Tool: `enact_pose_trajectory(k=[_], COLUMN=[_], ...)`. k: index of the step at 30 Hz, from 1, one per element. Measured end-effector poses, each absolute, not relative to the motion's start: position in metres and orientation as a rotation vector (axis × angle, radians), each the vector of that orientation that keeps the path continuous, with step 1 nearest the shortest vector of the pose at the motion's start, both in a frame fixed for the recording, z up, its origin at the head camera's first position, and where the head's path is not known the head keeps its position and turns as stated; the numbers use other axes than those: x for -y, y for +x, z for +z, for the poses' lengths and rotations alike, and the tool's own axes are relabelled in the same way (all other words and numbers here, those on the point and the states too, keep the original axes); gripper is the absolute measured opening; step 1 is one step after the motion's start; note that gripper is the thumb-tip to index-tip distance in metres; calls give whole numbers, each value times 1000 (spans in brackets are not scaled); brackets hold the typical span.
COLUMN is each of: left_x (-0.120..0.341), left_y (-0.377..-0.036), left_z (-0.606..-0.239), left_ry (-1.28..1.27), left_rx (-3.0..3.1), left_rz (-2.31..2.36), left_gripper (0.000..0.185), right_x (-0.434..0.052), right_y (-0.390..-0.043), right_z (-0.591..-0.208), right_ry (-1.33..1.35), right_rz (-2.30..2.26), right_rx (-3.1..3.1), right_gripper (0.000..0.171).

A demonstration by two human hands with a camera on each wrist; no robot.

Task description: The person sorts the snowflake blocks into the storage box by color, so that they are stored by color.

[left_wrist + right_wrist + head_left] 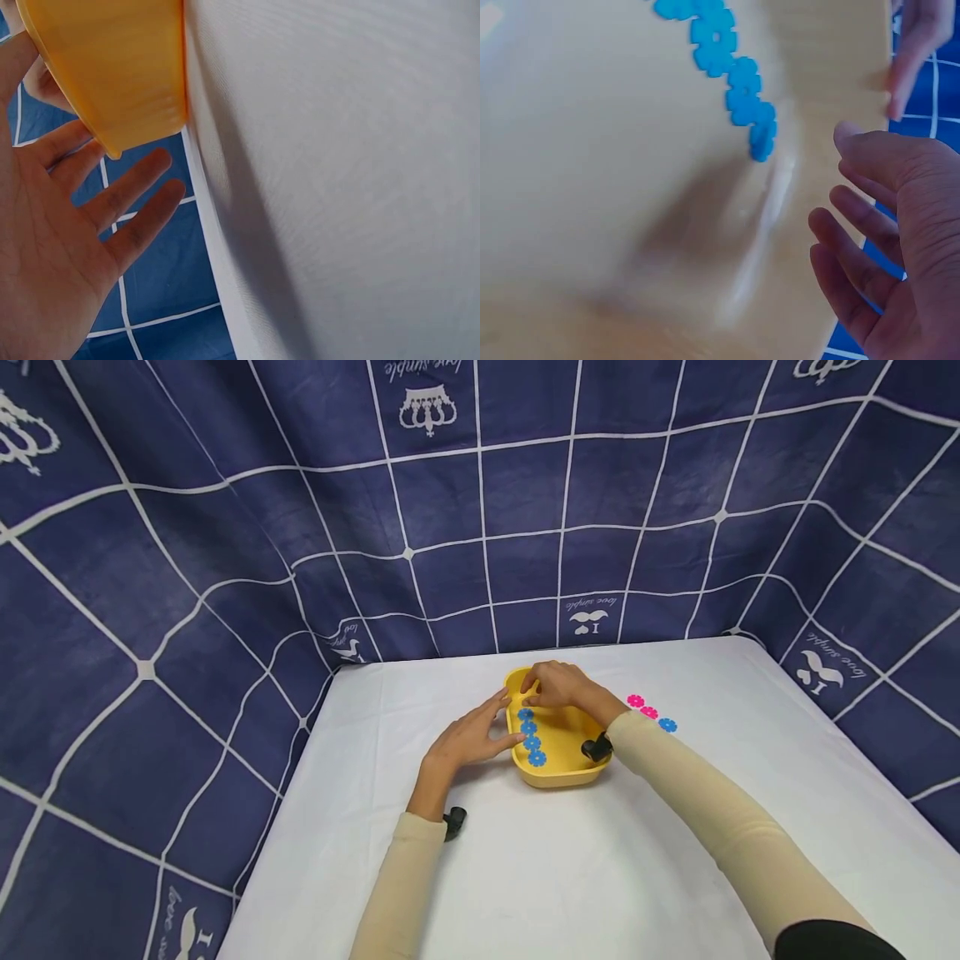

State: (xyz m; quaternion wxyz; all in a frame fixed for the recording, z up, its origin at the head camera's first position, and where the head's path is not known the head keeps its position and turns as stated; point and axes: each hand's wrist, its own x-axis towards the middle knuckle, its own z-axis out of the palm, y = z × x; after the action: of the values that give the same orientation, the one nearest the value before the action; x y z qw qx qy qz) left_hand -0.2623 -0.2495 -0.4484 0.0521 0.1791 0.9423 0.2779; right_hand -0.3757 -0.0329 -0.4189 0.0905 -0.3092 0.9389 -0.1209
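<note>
- The yellow tray (558, 772) sits on the white tabletop (600, 860), near its middle and toward the far edge.
- A chain of blue flowers (531, 737) lies inside the tray along its left wall.
- The left hand (472, 737) reaches in from the left, palm facing the tray's outer left wall, fingers (124, 191) straight and spread; the fingertips touch or nearly touch the wall, gripping nothing.
- The right hand (558, 685) comes across over the tray's far end, wrist above the tray's right rim, fingers (855, 225) loosely bent downward just above the top of the blue chain. The wrist view shows them relaxed and apart, holding nothing.
- Both forearms wear beige sleeves and are stretched forward over the tabletop.
- Two pink flowers (642, 706) and a blue flower (667, 725) lie on the tabletop just right of the tray.
</note>
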Motion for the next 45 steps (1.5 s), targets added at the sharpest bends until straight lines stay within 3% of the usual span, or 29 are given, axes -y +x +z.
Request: enact_pose_trajectory(k=[24,45], left_x=[248,249], left_y=[-263,-259], left_z=[-451,-449], left_ry=[540,543], left_rx=[-2867,-2872], left_rz=[855,857], left_gripper=[93,92], right_x=[22,-48], right_y=[-368,-363], right_z=[-400,-381], right_ry=[-882,-787], right_rz=[-470,-630], right_rx=[-2829,-2885], right_gripper=[30,39])
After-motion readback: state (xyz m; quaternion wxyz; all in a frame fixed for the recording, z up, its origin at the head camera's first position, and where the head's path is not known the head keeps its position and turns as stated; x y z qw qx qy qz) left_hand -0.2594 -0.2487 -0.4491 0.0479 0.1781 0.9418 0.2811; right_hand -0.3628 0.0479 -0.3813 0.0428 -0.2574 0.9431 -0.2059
